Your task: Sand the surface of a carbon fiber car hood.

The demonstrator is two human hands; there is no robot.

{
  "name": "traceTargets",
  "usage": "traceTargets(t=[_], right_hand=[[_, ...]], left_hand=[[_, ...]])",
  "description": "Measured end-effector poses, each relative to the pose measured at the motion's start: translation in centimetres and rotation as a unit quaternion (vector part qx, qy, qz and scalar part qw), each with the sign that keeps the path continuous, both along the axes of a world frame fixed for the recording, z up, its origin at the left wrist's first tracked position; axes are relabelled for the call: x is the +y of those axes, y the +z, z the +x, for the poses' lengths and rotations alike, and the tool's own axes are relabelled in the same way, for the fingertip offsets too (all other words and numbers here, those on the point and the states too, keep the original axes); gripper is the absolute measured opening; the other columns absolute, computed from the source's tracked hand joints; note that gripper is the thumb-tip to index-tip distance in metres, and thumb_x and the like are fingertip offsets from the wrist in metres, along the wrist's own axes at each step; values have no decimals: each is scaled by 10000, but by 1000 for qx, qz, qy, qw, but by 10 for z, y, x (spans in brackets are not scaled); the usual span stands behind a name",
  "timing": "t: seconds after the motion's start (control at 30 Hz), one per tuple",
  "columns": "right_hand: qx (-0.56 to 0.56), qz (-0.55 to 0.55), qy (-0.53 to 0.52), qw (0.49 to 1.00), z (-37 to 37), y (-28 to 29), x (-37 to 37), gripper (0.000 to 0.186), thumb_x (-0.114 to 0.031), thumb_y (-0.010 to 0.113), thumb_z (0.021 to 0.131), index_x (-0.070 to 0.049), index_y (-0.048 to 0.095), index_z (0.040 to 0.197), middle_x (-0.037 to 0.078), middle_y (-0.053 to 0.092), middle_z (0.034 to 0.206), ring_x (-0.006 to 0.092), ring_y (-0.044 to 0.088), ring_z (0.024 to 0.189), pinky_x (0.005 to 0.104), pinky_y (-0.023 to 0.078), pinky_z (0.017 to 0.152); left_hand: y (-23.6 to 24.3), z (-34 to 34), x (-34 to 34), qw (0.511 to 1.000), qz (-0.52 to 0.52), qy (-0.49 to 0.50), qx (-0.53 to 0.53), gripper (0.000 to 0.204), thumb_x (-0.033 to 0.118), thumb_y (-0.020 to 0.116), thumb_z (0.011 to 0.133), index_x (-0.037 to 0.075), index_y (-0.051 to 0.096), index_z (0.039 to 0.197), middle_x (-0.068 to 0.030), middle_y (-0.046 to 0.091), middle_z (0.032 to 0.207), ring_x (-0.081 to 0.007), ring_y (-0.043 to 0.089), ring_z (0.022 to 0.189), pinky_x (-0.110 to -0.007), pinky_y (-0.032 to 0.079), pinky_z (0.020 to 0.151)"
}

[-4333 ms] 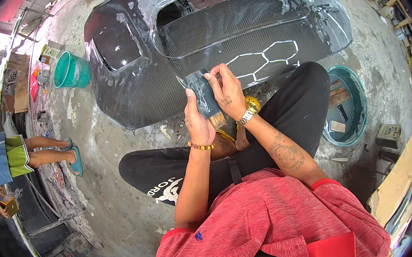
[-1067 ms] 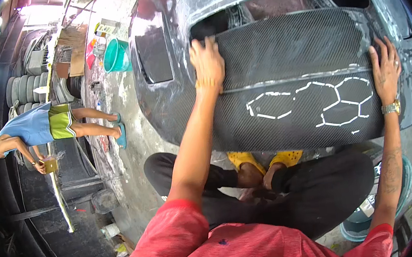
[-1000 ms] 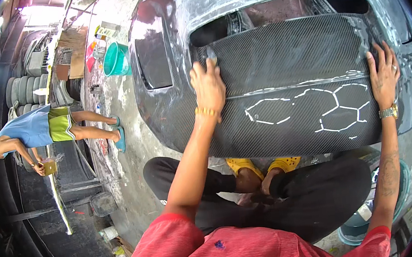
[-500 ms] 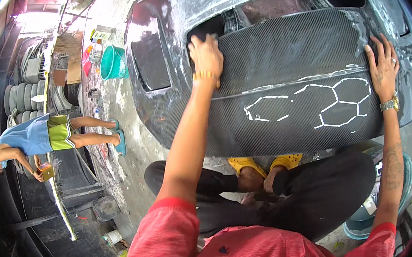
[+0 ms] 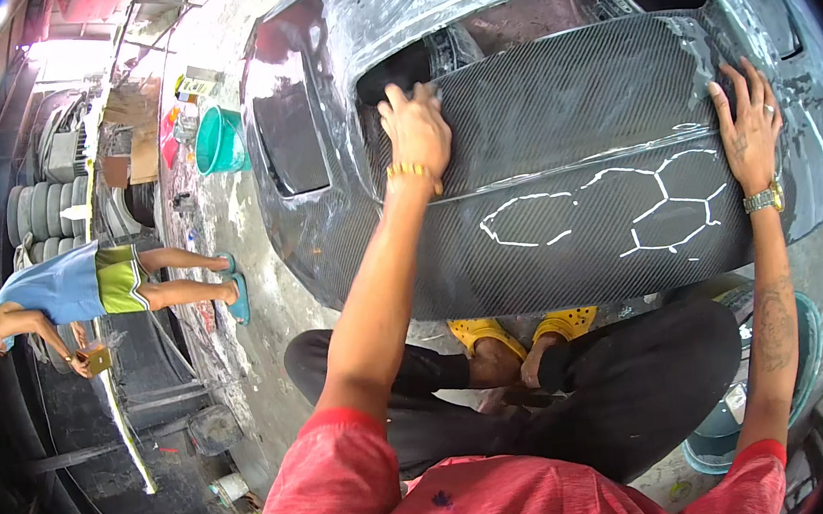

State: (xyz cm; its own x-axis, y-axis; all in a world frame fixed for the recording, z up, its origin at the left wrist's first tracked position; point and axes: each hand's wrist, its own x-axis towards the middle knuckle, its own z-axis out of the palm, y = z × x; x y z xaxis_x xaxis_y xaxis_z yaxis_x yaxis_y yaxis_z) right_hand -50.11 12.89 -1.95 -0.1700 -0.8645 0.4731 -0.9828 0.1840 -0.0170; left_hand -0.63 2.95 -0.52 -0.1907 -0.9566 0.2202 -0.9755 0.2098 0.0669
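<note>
A dark carbon-fibre-weave car panel (image 5: 571,250) lies in front of me, with a raised section and bright white hexagon-shaped lines on its glossy lower face. My left hand (image 5: 416,138) presses at the left edge of the raised section, beside a dark opening. Its fingers are bent and slightly blurred, their tips grey; whether a small thing lies under them is hidden. My right hand (image 5: 749,126) rests on the panel's right edge, palm down with the fingers spread.
A green bucket (image 5: 221,142) stands on the floor left of the panel, stacked tyres (image 5: 48,210) farther left. A person (image 5: 63,284) there bends over a small box (image 5: 94,360). A teal tub (image 5: 801,356) sits by my right forearm.
My left hand has shifted slightly toward me along the panel's edge. The right hand keeps its place on the panel. The whole view has turned a little.
</note>
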Motion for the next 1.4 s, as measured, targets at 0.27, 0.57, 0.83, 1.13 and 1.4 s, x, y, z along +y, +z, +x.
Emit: traceTargets(t=[0.27,0.57,0.83,1.13,1.4], right_hand=[[-19,3,5,1000,-1,-1,0,493,-519,508,1042,-208,593,1415,86,440,1590,324,336,1504,545,221,1222],[-19,13,-3,1000,-1,-2,0,498,-524,500,1043,-207,585,1417,85,440,1591,320,336,1504,520,216,1223],[-18,-21,10,1000,0,-3,1,499,-527,504,1038,-215,577,1419,88,440,1590,324,350,1496,531,217,1221],[-20,-4,10,1000,-1,-1,1,507,-535,503,1035,-204,586,1410,77,430,1598,328,352,1492,535,225,1217],[-26,-20,19,999,1,0,2,500,-531,508,1032,-217,586,1412,80,450,1582,314,361,1488,523,233,1215]], left_hand=[[-1,-7,-5,998,-35,46,7,254,177,587,955,104,724,1156,-256,506,1226,-490,542,1082,-599,500,900],[13,-25,3,998,-64,25,-7,262,174,591,966,75,729,1164,-304,561,1080,-477,562,932,-573,478,813],[15,-22,2,996,-43,78,0,289,215,533,1001,133,716,1210,-279,502,1220,-503,540,1075,-603,492,882],[9,-10,12,993,-98,59,-26,257,192,555,987,50,717,1128,-305,588,1092,-499,561,997,-587,488,867],[13,-7,11,998,-69,-2,-13,255,163,571,979,63,695,1178,-306,523,1193,-513,554,1024,-596,498,862]])
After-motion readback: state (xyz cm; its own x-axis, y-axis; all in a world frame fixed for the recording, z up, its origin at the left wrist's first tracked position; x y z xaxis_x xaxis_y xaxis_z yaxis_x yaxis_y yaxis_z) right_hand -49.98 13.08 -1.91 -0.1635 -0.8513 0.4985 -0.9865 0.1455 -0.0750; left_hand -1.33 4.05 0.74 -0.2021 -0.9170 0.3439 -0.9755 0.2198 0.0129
